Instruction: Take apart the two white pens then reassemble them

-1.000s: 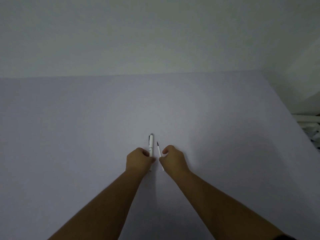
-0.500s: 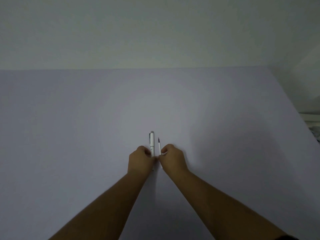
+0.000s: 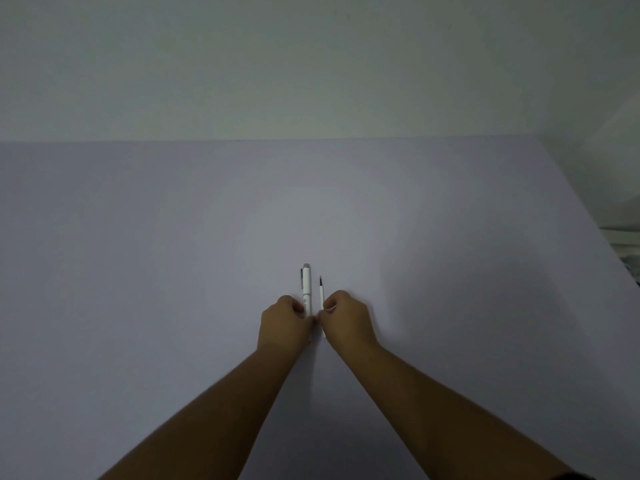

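A white pen (image 3: 306,285) with a grey cap end and a clip points away from me on the pale lilac table (image 3: 173,254). My left hand (image 3: 284,320) is closed around its near part. Just to its right, a thin white refill (image 3: 321,292) with a dark tip also points away. My right hand (image 3: 348,318) is closed on the refill's near part. The two hands touch at the thumbs. The lower ends of both parts are hidden under my fingers. I see no other pen parts.
The table runs to a plain pale wall (image 3: 311,64) at the back. Its right edge slants down at the far right, where some blurred white objects (image 3: 627,244) lie beyond it.
My hands have closed the gap between them and now touch. The refill has swung from a slight tilt to nearly parallel with the pen. The camera has tipped slightly.
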Action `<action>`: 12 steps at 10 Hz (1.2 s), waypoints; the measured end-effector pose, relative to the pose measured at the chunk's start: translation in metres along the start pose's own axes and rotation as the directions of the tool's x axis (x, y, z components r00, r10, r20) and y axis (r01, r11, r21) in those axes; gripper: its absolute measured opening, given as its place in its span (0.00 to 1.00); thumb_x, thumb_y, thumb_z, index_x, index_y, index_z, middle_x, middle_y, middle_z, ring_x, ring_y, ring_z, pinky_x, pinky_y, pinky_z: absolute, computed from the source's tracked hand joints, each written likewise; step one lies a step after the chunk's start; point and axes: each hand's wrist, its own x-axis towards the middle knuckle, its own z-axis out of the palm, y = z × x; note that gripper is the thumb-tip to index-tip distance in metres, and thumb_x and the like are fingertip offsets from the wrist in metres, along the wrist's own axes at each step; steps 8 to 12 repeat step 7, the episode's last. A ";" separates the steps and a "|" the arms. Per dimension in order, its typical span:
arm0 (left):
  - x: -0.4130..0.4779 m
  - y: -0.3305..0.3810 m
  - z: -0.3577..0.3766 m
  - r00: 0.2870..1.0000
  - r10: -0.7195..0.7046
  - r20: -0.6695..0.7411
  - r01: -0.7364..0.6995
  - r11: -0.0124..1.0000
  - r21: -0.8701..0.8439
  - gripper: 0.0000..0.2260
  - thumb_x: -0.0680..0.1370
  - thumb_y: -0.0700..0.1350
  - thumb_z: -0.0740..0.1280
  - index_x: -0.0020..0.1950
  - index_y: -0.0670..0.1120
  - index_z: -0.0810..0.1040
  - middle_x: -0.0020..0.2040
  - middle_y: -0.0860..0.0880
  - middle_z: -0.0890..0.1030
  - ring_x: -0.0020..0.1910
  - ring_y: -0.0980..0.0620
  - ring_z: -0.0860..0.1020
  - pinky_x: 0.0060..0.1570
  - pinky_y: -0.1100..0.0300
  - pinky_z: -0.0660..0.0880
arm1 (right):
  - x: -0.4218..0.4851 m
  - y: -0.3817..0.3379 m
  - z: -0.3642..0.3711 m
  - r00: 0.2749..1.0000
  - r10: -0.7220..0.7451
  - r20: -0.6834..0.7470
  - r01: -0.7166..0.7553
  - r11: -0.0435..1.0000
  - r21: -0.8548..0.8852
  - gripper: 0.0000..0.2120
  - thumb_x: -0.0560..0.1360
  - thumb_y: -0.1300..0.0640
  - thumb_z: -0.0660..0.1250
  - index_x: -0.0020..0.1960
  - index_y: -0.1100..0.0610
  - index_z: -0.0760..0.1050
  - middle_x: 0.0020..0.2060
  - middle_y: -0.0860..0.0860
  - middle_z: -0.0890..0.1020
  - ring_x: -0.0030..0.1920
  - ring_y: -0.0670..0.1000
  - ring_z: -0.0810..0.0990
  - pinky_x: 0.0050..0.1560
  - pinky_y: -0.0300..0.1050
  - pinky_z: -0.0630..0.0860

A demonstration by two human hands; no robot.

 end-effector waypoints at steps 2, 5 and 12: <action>0.000 -0.001 0.000 1.000 -0.003 -0.012 0.003 1.000 0.002 0.14 0.74 0.45 0.71 0.56 0.41 0.77 0.52 0.43 0.82 0.41 0.52 0.75 0.43 0.63 0.70 | 0.000 -0.001 -0.001 1.000 -0.014 -0.007 0.014 1.000 0.012 0.07 0.73 0.59 0.65 0.51 0.59 0.75 0.47 0.57 0.82 0.46 0.56 0.81 0.47 0.46 0.77; 0.000 -0.003 -0.005 0.999 0.009 -0.034 -0.007 0.999 0.049 0.18 0.74 0.49 0.70 0.60 0.41 0.75 0.54 0.43 0.81 0.51 0.47 0.79 0.48 0.61 0.72 | -0.004 -0.003 -0.004 0.999 -0.037 -0.031 0.037 0.999 -0.003 0.08 0.75 0.56 0.64 0.51 0.58 0.75 0.48 0.56 0.82 0.47 0.56 0.81 0.49 0.48 0.79; -0.004 0.012 -0.025 0.990 0.078 -0.114 -0.075 0.997 0.026 0.19 0.79 0.48 0.62 0.69 0.43 0.69 0.65 0.42 0.76 0.64 0.44 0.75 0.63 0.52 0.72 | -0.007 -0.023 -0.023 0.990 -0.087 -0.107 0.079 0.994 -0.081 0.12 0.78 0.50 0.60 0.53 0.57 0.76 0.49 0.55 0.82 0.49 0.56 0.81 0.47 0.47 0.78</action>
